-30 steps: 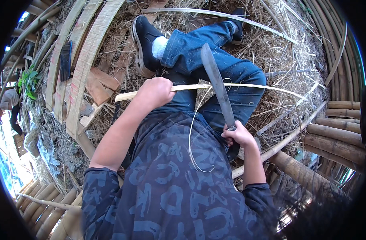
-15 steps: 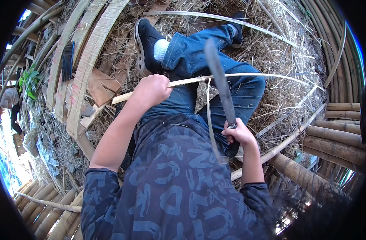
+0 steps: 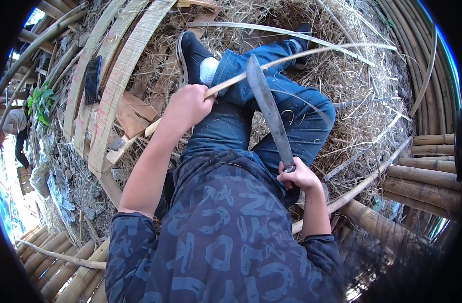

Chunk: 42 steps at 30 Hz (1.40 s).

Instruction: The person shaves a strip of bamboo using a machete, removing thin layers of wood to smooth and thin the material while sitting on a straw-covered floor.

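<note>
My left hand (image 3: 189, 105) is closed round a long pale bamboo strip (image 3: 228, 82), near the strip's left end. From there the strip rises to the right across my bent legs, and its far end curves over the straw. In my right hand (image 3: 301, 175) is the handle of a machete (image 3: 271, 111). Its long dark blade slants up and to the left, with the upper part at the strip; whether it cuts in or just touches, I cannot tell. A thin sliver (image 3: 299, 98) curves over my jeans to the right of the blade, blurred.
Wide sawn boards (image 3: 125, 76) lie at the left, with a dark phone (image 3: 93, 80) on them. Wood scraps (image 3: 132, 113) are beside the boards. Straw and shavings (image 3: 365, 83) cover the ground. Bamboo poles (image 3: 423, 179) stand close at my right.
The strip's right part has swung upward, and the machete blade has tilted further left along it. The thin sliver that hung down toward my shirt now lies off to the right.
</note>
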Motion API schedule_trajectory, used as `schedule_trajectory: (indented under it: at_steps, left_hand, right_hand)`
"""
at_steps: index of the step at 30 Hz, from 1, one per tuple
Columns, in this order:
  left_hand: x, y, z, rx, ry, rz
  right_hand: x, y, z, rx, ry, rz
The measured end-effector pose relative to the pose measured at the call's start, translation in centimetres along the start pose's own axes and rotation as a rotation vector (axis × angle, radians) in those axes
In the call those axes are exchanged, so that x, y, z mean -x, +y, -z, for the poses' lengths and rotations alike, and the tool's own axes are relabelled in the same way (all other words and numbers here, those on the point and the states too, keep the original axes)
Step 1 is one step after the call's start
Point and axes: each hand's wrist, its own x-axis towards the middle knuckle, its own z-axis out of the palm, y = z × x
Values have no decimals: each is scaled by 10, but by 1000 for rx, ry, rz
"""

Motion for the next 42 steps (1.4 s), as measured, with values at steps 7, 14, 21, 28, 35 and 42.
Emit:
schedule_trajectory:
  at_steps: [7,14,21,28,35,42]
  left_hand:
    - [-3,17,61,-27,328,26]
    - [1,33,86,84,418,-46]
    - [17,19,77,487,155,-123]
    - [59,7,20,972,-379,-21]
    - [71,31,0,1144,-828,-101]
    - [69,38,2,1056,-793,-169]
  right_hand:
    - [18,-19,-10,-92,154,246]
    - [4,-44,-23,-54,411,465]
    - [-6,-43,-42,-237,440,538]
    - [17,-24,-31,-92,783,588]
    - [44,-33,-22,0,999,759]
    - [59,-52,-22,333,1263,953]
